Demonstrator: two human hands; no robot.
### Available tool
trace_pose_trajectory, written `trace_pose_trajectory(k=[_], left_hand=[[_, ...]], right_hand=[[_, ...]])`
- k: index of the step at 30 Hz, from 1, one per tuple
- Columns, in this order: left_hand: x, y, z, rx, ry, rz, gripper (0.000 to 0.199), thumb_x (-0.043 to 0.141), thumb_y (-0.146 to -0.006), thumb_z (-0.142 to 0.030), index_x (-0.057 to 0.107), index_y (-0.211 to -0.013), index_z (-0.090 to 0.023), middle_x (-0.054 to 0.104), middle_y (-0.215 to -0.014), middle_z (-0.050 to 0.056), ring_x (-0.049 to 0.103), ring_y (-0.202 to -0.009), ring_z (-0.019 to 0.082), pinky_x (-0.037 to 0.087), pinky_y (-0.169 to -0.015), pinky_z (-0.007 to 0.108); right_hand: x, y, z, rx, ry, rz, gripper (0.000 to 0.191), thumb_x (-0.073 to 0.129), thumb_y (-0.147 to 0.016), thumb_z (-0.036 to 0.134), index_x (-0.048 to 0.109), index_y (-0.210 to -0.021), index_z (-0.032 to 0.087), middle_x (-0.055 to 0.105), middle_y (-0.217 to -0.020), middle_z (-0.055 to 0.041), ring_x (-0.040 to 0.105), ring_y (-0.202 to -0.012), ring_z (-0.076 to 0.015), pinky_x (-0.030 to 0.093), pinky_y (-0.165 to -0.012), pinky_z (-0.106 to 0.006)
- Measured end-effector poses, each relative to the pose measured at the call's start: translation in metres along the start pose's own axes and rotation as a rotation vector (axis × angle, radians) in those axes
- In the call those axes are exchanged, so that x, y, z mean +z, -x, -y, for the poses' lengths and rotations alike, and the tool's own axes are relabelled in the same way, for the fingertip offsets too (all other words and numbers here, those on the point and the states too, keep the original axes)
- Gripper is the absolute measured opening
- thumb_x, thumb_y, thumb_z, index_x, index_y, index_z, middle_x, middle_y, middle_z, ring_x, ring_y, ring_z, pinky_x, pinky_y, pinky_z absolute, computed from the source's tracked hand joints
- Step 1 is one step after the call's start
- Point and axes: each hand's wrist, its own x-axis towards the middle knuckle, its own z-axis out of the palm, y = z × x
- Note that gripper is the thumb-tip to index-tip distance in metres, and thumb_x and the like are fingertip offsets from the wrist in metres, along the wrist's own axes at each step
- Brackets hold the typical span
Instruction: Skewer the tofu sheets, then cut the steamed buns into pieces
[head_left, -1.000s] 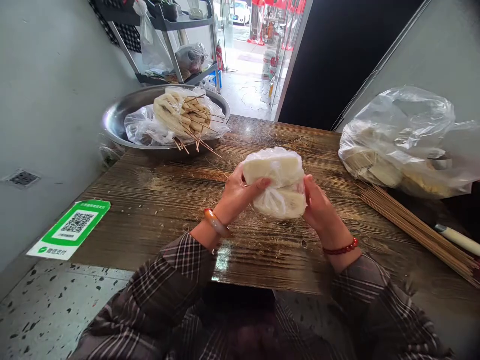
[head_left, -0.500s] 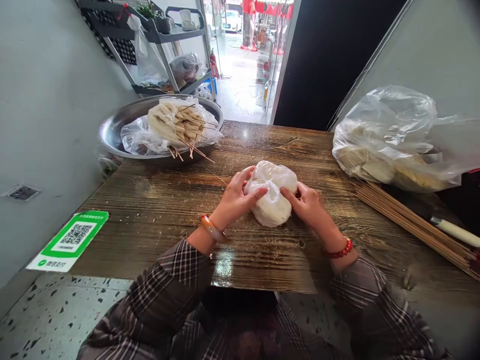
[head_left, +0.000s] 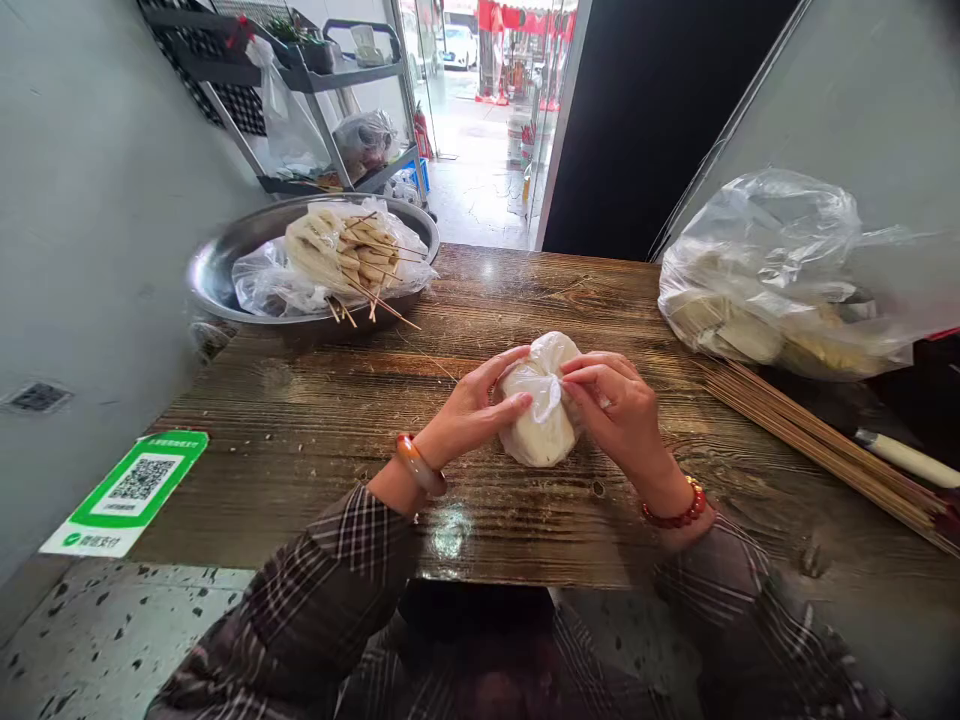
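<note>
A clear plastic bag (head_left: 541, 430) with pale, rounded contents rests on the wooden table (head_left: 315, 500), its gathered knot facing up. My left hand (head_left: 480, 405) holds the bag's left side, thumb on top and fingers along the far edge. The fingertips of my right hand (head_left: 619, 410) pinch the plastic at the knot, on the bag's right side. What lies under the bag is hidden.
At the back left, a metal basin (head_left: 206, 275) holds bagged food on skewers (head_left: 375, 255). A large plastic bag (head_left: 780, 270), loose sticks (head_left: 817, 435) and a white handle (head_left: 907, 458) lie at right. A green QR card (head_left: 127, 490) sits at left.
My right hand has shifted from the bag's right side up to its knot and now pinches the plastic. The bag has turned slightly. The whole view has shifted a little.
</note>
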Motion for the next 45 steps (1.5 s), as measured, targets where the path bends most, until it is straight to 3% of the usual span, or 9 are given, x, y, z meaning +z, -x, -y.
trace_pose_trajectory(k=[7,14,21,25,28,31,35,38,45], left_hand=[[0.004,0.000,-0.001,0.191,-0.170,-0.006,0.042,0.062,-0.092,-0.031,0.061,-0.133,-0.026,0.056,-0.144,0.010,0.050,-0.135,0.028,0.038,-0.115,0.048],[0.019,0.000,-0.008,0.328,-0.343,-0.096,0.023,0.064,-0.086,-0.017,0.068,-0.107,-0.022,0.061,-0.133,0.010,0.055,-0.126,0.026,0.044,-0.108,0.048],[0.021,-0.001,-0.013,0.256,-0.264,-0.131,0.014,0.064,-0.089,-0.026,0.063,-0.077,-0.017,0.060,-0.111,0.009,0.058,-0.107,0.020,0.048,-0.096,0.038],[0.017,0.000,-0.012,0.142,-0.125,-0.109,0.023,0.057,-0.094,-0.030,0.067,-0.079,-0.017,0.061,-0.113,0.009,0.057,-0.106,0.020,0.047,-0.096,0.038],[0.016,0.001,-0.011,0.065,-0.033,-0.113,0.026,0.053,-0.096,-0.035,0.070,-0.085,-0.017,0.061,-0.115,0.010,0.057,-0.103,0.020,0.049,-0.092,0.037],[0.015,0.001,-0.013,0.020,0.006,-0.113,0.028,0.051,-0.096,-0.036,0.071,-0.088,-0.017,0.060,-0.117,0.009,0.057,-0.103,0.021,0.050,-0.091,0.036],[0.014,0.002,-0.015,0.019,0.019,-0.081,0.029,0.051,-0.095,-0.036,0.071,-0.085,-0.017,0.060,-0.119,0.009,0.057,-0.108,0.021,0.046,-0.099,0.038],[0.014,0.002,-0.015,0.011,0.020,-0.070,0.030,0.051,-0.095,-0.036,0.071,-0.084,-0.017,0.060,-0.121,0.009,0.056,-0.112,0.022,0.044,-0.102,0.038],[0.014,0.002,-0.013,-0.014,0.060,-0.088,0.027,0.054,-0.094,-0.034,0.075,-0.088,-0.019,0.062,-0.121,0.008,0.057,-0.112,0.022,0.046,-0.099,0.038]], right_hand=[[-0.005,0.000,0.014,0.337,-0.213,-0.085,0.015,0.062,-0.092,0.034,0.066,-0.084,0.022,0.068,-0.064,0.0026,0.061,-0.057,-0.0137,0.049,-0.060,-0.029],[-0.008,-0.001,0.017,0.469,-0.572,0.002,0.016,0.071,-0.086,0.037,0.072,-0.081,0.022,0.069,-0.062,0.0026,0.062,-0.055,-0.0121,0.050,-0.055,-0.026],[-0.010,0.000,0.026,0.408,-0.559,0.091,0.011,0.069,-0.087,0.032,0.075,-0.086,0.023,0.070,-0.063,0.0025,0.061,-0.054,-0.0118,0.047,-0.051,-0.025],[-0.010,0.000,0.022,0.355,-0.309,-0.044,0.011,0.065,-0.090,0.030,0.074,-0.090,0.023,0.072,-0.073,0.0005,0.064,-0.064,-0.0137,0.050,-0.061,-0.029],[-0.011,-0.001,0.020,0.226,-0.185,-0.139,0.012,0.063,-0.092,0.029,0.072,-0.098,0.024,0.074,-0.097,-0.0036,0.068,-0.085,-0.0179,0.053,-0.072,-0.034],[-0.010,-0.002,0.021,0.021,-0.111,-0.095,0.023,0.064,-0.091,0.033,0.068,-0.113,0.027,0.071,-0.115,-0.0063,0.065,-0.104,-0.0228,0.053,-0.083,-0.040],[-0.004,0.000,0.020,-0.115,0.036,-0.011,0.026,0.070,-0.087,0.033,0.069,-0.113,0.028,0.072,-0.107,-0.0051,0.064,-0.101,-0.0241,0.050,-0.090,-0.045],[-0.002,0.001,0.018,-0.086,0.045,-0.017,0.007,0.066,-0.090,0.025,0.071,-0.093,0.027,0.072,-0.087,-0.0013,0.063,-0.084,-0.0205,0.049,-0.081,-0.041],[-0.006,-0.001,0.021,0.133,-0.182,-0.001,0.008,0.064,-0.089,0.021,0.069,-0.082,0.024,0.068,-0.081,-0.0004,0.062,-0.080,-0.0183,0.049,-0.075,-0.036]])
